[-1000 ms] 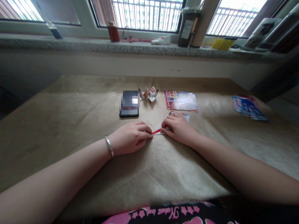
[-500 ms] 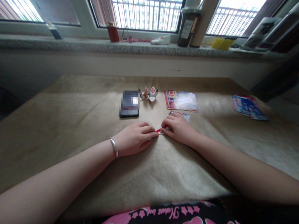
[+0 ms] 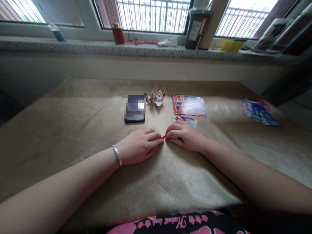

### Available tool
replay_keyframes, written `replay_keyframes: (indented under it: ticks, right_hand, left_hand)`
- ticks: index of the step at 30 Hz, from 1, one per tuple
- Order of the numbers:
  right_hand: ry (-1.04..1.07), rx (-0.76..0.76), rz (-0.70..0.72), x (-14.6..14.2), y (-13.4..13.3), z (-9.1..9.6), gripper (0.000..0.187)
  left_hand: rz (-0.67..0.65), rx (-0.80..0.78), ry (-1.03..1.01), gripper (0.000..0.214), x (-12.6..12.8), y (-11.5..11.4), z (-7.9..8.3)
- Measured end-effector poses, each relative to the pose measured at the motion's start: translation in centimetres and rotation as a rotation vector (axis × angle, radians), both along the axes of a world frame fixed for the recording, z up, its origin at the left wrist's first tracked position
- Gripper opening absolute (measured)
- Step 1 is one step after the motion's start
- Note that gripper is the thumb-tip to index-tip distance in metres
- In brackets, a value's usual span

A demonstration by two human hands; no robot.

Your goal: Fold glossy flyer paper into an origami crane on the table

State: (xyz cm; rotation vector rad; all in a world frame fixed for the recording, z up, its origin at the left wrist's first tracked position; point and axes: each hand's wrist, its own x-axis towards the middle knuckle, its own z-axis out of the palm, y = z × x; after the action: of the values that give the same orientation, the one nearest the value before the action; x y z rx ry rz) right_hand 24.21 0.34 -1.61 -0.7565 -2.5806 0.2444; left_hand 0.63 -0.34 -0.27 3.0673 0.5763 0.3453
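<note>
A folded printed paper (image 3: 186, 122) with red, white and blue print lies on the tan table cover (image 3: 73, 130) in front of me. My left hand (image 3: 137, 145), a silver bracelet on its wrist, is closed with fingertips pinching the paper's red near tip. My right hand (image 3: 184, 135) lies curled over the paper, fingers pressing it down, touching the left fingertips. Most of the paper is hidden under my right hand.
A dark phone (image 3: 135, 109) lies beyond my left hand. A small folded paper figure (image 3: 155, 97) and a stack of leaflets (image 3: 188, 105) sit further back, more leaflets (image 3: 259, 112) at far right. The windowsill (image 3: 146, 48) holds a red cup, a dark jar and boxes.
My right hand slid left over the paper until its fingertips met the left hand's. More of the paper's far end now shows, less of its red tip.
</note>
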Motion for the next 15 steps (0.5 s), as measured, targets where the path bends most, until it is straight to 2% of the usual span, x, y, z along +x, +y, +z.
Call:
replay_keyframes:
  ticks: [10,15]
  right_hand:
    - [-0.009,0.145,0.016,-0.17,-0.31,0.06,0.019]
    - [-0.097,0.231,-0.006,-0.15,-0.36,0.4,0.02]
  left_hand:
    - [0.012,-0.013,0.008,0.03,0.04,0.03,0.14]
    - [0.018,-0.011,0.011,0.029,0.22,-0.04,0.14]
